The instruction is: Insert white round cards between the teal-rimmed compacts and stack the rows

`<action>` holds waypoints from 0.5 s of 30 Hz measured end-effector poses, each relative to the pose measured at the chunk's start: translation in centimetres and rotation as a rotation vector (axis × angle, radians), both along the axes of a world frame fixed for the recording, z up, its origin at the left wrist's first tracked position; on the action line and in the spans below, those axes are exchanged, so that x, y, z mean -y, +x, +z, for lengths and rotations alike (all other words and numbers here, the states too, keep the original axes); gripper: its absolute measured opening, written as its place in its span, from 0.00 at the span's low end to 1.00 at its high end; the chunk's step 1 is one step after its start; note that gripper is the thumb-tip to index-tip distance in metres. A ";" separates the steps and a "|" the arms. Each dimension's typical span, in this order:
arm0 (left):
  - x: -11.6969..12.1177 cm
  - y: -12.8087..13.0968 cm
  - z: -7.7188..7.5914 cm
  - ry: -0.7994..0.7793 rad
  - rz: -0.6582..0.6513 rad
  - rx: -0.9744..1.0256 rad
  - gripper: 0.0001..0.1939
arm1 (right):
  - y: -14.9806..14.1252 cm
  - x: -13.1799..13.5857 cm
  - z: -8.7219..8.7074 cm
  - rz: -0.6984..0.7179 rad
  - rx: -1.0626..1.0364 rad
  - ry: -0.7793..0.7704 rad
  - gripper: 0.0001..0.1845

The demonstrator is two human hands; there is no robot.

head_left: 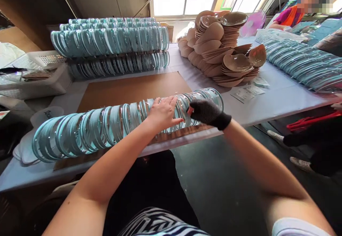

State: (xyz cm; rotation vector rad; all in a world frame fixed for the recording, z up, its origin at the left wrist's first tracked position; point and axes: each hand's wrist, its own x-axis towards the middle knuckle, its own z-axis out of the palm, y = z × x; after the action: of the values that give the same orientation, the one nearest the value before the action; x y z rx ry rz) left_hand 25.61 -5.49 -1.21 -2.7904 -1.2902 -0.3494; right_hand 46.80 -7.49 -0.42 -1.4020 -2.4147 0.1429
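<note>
A long row of round, clear pieces with light blue rims (pixel 107 125) stands on edge, packed face to face along the front of the table. They look like round pouches with zips. My bare left hand (pixel 164 113) lies over the top of the row right of its middle, fingers stretched out and thumb apart. Close to the row's right end is my right hand (pixel 205 111) in a black knitted glove, its fingers curled in against the front of the pieces. Whatever sits between those fingertips is hidden.
Brown cardboard (pixel 133 86) lies beneath and behind the row. Stacked blue-rimmed rows (pixel 109 40) stand at the back left, beside a white basket (pixel 53 81). Beige moulded cups (pixel 211 51) are heaped at the back, near paper slips (pixel 243 93). Another person (pixel 290 17) is at far right.
</note>
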 end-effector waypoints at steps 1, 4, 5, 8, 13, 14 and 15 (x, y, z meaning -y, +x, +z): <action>0.1 0.0 0.0 -0.002 0.000 -0.003 0.44 | 0.2 1.7 -1.8 -0.011 -0.028 0.019 0.09; 0.2 0.0 0.0 0.004 0.001 -0.008 0.44 | -0.3 5.6 -7.6 -0.134 0.046 0.060 0.12; 0.3 -0.1 -0.1 0.009 0.002 -0.009 0.44 | -0.7 6.4 -9.2 -0.186 0.087 0.067 0.13; 0.4 -0.4 -0.1 0.019 0.006 -0.024 0.44 | -1.7 7.8 -12.1 -0.259 0.163 0.060 0.17; 0.1 -0.4 1.2 -0.031 -0.025 -0.085 0.43 | 0.5 7.3 -7.2 -0.251 0.110 0.038 0.16; 0.0 0.0 1.6 -0.031 -0.034 -0.080 0.43 | 1.4 6.4 -5.0 -0.310 0.083 0.084 0.17; -0.1 0.6 1.9 -0.027 -0.045 -0.068 0.43 | 2.2 5.0 -2.8 -0.385 0.065 0.136 0.19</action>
State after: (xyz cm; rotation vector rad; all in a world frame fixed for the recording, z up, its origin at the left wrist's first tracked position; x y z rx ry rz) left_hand 26.17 -5.39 0.71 -2.8308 -1.2294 -0.2385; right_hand 49.01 -12.50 -3.22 -1.7938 -2.1067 -0.1604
